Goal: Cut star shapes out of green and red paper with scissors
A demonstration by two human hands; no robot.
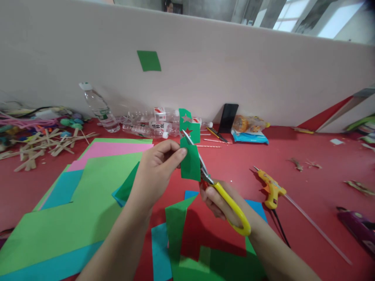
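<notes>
- Nearest, along the bottom edge: dark green sheet [222, 269] on the red surface [240, 164], right forearm [275, 242] crossing above it
- Green paper [190, 166] is up in the air between the two hands, clear of the sheets below
- Left hand [155, 171] closed in a pinch, thumb in front, on the paper's left edge; a good place to grip, in my view, since the thumb sits away from the lower blades
- Right hand [218, 201] curled round the yellow handles of the scissors [233, 207]; blades slant up and left, tip showing past the paper's top edge
- Paper hides the middle of the blades, so their spread cannot be told
- Star-holed green piece [197, 134] shows just above; whether it joins the held paper, cannot tell
- Tip points up near the left thumb: best to shift the pinch lower or further out before any long closing stroke
- Judged best for a clean edge: paper held taut, cut made deep near the pivot, paper turned rather than the wrist twisted
- Flimsy stock likely folds between loose blades; short strokes should suit tight corners
- Yellow glue gun [274, 193] lies well apart at right, out of the elbow's way
</notes>
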